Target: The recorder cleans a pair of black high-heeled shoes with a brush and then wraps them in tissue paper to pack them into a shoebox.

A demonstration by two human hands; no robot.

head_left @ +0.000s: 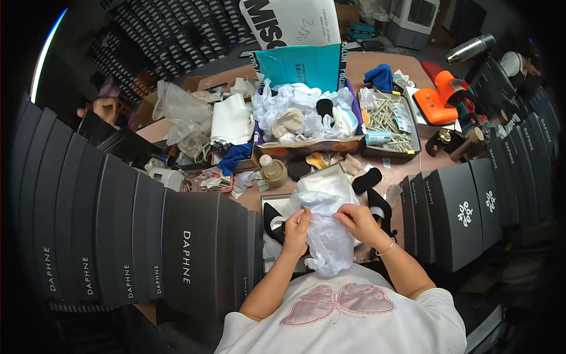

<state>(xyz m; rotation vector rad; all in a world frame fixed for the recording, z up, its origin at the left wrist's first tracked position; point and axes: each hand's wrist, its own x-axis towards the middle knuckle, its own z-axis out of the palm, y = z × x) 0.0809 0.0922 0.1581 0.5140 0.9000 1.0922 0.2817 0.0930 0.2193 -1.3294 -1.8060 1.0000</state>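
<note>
A crumpled, thin white plastic bag [328,239] hangs between my hands, close to my chest. My left hand [296,233] is closed on its left edge, thumb upward. My right hand [361,224], with a bangle on the wrist, pinches the upper right edge. Below and left of the bag, a black shoe [272,219] with a pale inside lies in an open shoebox [269,203]. Another black shoe [382,212] is to the right of my right hand. The bag and my hands hide part of the box and whatever is under them.
Stacked dark shoeboxes [188,248] wall in my left side, and more boxes [451,206] my right. Ahead stand a purple-edged box [312,144] of crumpled plastic, a tray of white sticks [389,121], a tape roll [272,174] and an orange device [439,100]. Another person [516,65] is at the far right.
</note>
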